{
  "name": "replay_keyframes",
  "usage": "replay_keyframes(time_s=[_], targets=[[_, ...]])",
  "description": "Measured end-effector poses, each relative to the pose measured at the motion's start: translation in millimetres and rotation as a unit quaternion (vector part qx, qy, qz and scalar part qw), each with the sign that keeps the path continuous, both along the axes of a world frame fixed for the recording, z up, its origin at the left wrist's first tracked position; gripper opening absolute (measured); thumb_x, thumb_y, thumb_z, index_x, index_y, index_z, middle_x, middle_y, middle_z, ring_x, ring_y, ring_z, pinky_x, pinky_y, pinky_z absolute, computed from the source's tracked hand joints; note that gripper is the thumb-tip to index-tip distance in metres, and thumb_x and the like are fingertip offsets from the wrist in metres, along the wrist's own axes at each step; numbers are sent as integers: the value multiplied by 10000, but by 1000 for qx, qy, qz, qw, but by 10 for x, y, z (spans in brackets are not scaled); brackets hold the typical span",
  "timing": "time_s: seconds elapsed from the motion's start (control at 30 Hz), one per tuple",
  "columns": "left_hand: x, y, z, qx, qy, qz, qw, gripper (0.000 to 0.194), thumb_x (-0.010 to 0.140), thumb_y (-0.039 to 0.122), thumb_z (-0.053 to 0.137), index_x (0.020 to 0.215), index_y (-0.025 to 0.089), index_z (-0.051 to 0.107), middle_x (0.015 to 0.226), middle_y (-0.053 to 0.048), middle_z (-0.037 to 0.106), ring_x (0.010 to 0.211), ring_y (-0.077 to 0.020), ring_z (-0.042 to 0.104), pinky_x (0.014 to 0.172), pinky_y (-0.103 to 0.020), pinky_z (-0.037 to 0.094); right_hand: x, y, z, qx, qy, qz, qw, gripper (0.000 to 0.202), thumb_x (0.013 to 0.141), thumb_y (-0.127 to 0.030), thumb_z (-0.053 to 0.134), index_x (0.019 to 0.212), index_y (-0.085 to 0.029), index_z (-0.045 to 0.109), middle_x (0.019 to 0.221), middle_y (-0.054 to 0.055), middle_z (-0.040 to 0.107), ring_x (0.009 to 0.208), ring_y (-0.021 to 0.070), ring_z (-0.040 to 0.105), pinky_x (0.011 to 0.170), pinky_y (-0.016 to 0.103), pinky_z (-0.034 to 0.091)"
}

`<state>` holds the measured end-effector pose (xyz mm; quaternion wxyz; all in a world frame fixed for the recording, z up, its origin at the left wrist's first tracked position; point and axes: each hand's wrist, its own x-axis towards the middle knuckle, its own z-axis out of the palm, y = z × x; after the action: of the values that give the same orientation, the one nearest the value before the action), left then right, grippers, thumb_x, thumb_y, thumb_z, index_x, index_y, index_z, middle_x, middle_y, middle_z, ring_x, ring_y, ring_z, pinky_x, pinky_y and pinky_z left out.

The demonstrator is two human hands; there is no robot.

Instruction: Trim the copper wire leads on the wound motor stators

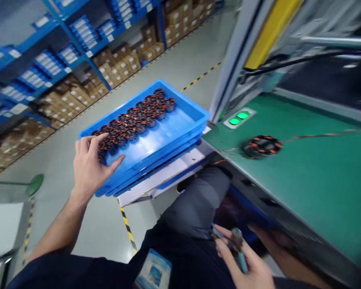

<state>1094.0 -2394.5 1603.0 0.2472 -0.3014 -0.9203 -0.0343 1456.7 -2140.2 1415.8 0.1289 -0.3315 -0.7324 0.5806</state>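
My left hand (90, 160) hovers at the near left end of a blue tray (180, 140), thumb and fingers apart, with no object visible in its grip. Rows of dark ring-shaped motor stators (141, 116) with copper windings stand in the tray, the closest ones partly hidden by my fingers. Low by my lap, my right hand (243, 257) is wrapped round pliers (237, 241) with teal handles; their jaws are blurred. A single stator (263, 145) lies on the green bench top (319, 180), its copper wire ends trailing out to both sides.
Two lit green buttons (239, 117) sit at the bench corner beside a metal post with a yellow strip (272, 34). The tray tops a stack of similar trays. Behind are blue shelves (92, 64) with boxes; striped tape (128, 228) marks the floor.
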Motion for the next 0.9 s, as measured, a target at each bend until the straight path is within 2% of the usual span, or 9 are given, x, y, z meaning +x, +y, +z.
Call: replay_keyframes(time_s=[0.1,0.2,0.3,0.4,0.47,0.57,0.67,0.77,0.9], targets=[[358,871,-157,136,-51,-160,976,778,889,591,930,1543,308,617,1422,-140,634,1365,-409,598,1147,-624,563,-59,-18,162,11,23,-15,1000,401,979,-558,793,1200,-240,898,911,51,850,783,193,831,809,219,692],[661,1949,-384,162,-172,-318,918,788,956,571,883,1606,288,537,1481,-122,664,1350,-349,622,1144,-550,579,32,-49,247,33,26,-34,999,371,1020,-511,777,1230,-225,885,962,55,848,855,177,830,855,201,671],[826,2942,-628,78,-222,-311,921,818,963,601,872,1609,205,565,1469,-152,695,1387,-369,611,1175,-524,547,225,-123,269,36,19,-76,996,356,1026,-511,778,1197,-217,886,909,43,825,828,172,816,859,201,665],[850,3536,-801,-25,-212,-273,938,763,984,646,830,1528,144,645,1426,-189,739,1455,-426,584,1170,-552,512,427,-202,216,15,10,-135,991,378,1031,-546,765,1146,-206,886,806,29,781,708,162,769,739,196,651],[857,3637,-841,-47,-203,-286,935,558,1016,607,793,1367,176,732,1317,-157,789,1390,-410,630,1142,-546,507,532,-225,162,-4,14,-177,984,378,1054,-558,729,1064,-211,876,734,23,747,641,164,736,654,208,628],[969,3415,-813,-4,-224,-353,908,412,990,551,832,1246,236,764,1214,-89,823,1207,-354,697,1037,-499,535,634,-191,142,-1,46,-237,970,365,1077,-530,695,932,-227,837,655,23,706,599,196,715,603,275,620],[1201,2984,-749,72,-327,-459,823,435,962,510,884,1303,275,752,1130,-24,816,920,-241,702,870,-414,555,686,-76,252,28,75,-284,956,301,1084,-455,706,928,-235,840,640,14,693,596,201,698,614,325,611],[1463,2621,-715,92,-441,-498,741,503,956,555,915,1359,306,744,1106,-2,805,701,-154,605,679,-348,524,640,112,472,26,116,-315,942,209,1092,-369,721,1004,-248,868,678,-10,690,599,158,658,633,317,583],[1714,2376,-789,68,-539,-496,677,553,955,508,945,1420,297,731,1280,-39,825,829,-165,733,670,-304,582,369,424,849,59,150,-272,949,186,974,-363,893,1139,-278,891,747,-18,710,643,148,625,638,312,568]])
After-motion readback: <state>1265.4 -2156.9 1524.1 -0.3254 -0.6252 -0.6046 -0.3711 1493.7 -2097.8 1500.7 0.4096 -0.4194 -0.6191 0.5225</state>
